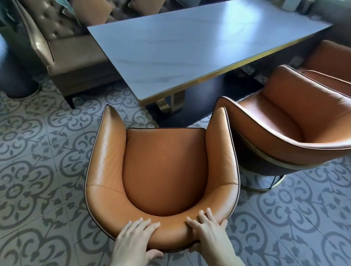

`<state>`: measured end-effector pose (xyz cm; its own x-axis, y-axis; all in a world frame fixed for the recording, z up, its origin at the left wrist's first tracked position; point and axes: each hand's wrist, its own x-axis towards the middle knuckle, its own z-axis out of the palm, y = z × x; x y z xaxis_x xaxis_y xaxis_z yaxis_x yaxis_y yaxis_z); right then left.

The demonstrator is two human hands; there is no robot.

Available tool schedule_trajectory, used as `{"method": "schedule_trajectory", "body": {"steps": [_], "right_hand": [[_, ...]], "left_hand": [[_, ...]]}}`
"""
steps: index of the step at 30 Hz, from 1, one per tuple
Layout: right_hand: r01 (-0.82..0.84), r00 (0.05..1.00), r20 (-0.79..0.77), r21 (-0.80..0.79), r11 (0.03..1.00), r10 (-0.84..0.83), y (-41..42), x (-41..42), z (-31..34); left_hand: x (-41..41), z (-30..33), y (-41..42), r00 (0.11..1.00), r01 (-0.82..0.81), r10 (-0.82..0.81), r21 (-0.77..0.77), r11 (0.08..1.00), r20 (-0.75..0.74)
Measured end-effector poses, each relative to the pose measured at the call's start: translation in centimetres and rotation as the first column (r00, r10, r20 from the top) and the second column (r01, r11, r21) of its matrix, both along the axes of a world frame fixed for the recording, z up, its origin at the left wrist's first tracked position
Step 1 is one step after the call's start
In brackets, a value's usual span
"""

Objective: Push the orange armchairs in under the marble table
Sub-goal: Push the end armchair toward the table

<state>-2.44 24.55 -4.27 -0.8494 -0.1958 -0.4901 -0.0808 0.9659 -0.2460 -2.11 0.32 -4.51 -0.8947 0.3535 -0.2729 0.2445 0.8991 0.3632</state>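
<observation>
Three orange armchairs stand near the marble table [197, 43], none tucked under, and the left hand [133, 238] and right hand [209, 230] clasp the nearest armchair [162, 173]'s backrest, fingers slightly spread over its top.

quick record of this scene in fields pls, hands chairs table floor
left hand: left hand grips the backrest top of the near armchair, fingers over the rim
right hand: right hand grips the same backrest, just right of the left
near armchair: off the table's near corner, not under it
second armchair: second armchair on the right, angled, front at the table edge
third armchair: third armchair far right, partly out of frame
table: marble table with gold rim
floor: patterned tile floor
</observation>
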Motion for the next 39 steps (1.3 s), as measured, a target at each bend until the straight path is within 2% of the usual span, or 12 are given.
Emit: {"method": "schedule_trajectory", "body": {"steps": [2, 5, 16, 22, 29, 33, 39], "right_hand": [[-0.017, 1.0, 0.002, 0.028, 0.999, 0.017, -0.1, -1.2, 0.5], [-0.021, 1.0, -0.009, 0.034, 0.999, 0.022, -0.7, -3.1, 0.4], [0.004, 0.997, -0.074, 0.015, 1.0, -0.003, -3.4, -9.8, -0.2], [0.039, 0.992, -0.119, -0.034, 0.999, -0.042, -4.0, -12.7, -0.8], [0.05, 0.985, -0.162, -0.043, 0.998, -0.057, -3.9, -13.4, -1.4], [0.019, 0.982, -0.186, 0.033, 0.999, -0.013, -4.7, -12.4, 0.4], [-0.001, 0.979, -0.204, 0.08, 0.997, 0.017, -4.9, -10.3, 6.1]], "left_hand": [[-1.3, 0.3, 0.2, 0.995, -0.049, 0.048, 0.013, 0.999, 0.088], [-3.4, 0.4, -0.2, 0.997, -0.073, 0.073, -0.018, 0.997, 0.021], [-10.9, 0.4, -3.2, 0.995, -0.086, 0.089, -0.075, 0.993, 0.033], [-13.9, -0.4, -4.2, 0.996, -0.091, 0.091, -0.048, 0.995, 0.001], [-14.3, -0.7, -4.0, 0.996, -0.085, 0.085, -0.064, 0.994, -0.001], [-13.1, 0.8, -3.6, 0.993, -0.113, 0.114, -0.079, 0.99, 0.006], [-11.5, 5.4, -2.5, 0.998, -0.055, 0.06, -0.15, 0.987, 0.031]]}}
